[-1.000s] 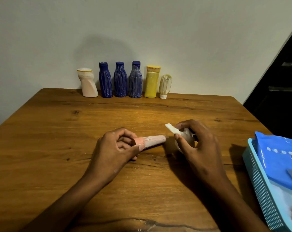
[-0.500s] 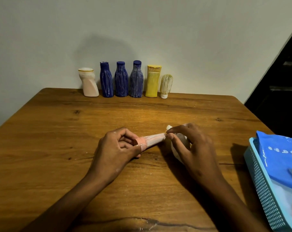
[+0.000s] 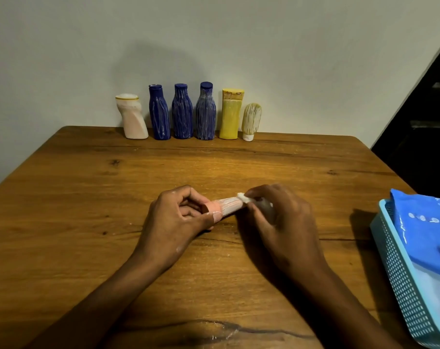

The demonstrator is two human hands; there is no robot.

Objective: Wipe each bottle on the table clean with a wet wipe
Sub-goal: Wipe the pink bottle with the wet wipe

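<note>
- Bottles, counted: seven. Six stand in a row at the table's [image 3: 88, 222] far edge by the wall: one pale pink bottle [image 3: 132, 117], three blue bottles [image 3: 181, 112], one yellow bottle [image 3: 231, 114], one small cream bottle [image 3: 250, 121]. All six are streaked white.
- The seventh, a small pink tube [image 3: 224, 207], lies sideways above mid-table between my hands.
- My left hand [image 3: 175, 222] grips its cap end, fingers curled round it.
- My right hand [image 3: 284, 222] pinches one white wipe [image 3: 243, 197] against the tube's other end.
- Baskets: one, light blue [image 3: 403, 285], at the right, cut off by the frame edge; one blue packet [image 3: 425, 222] lies in it.
- Most of the wipe is hidden under my right fingers.
- Tube's far tip is covered by the wipe.
</note>
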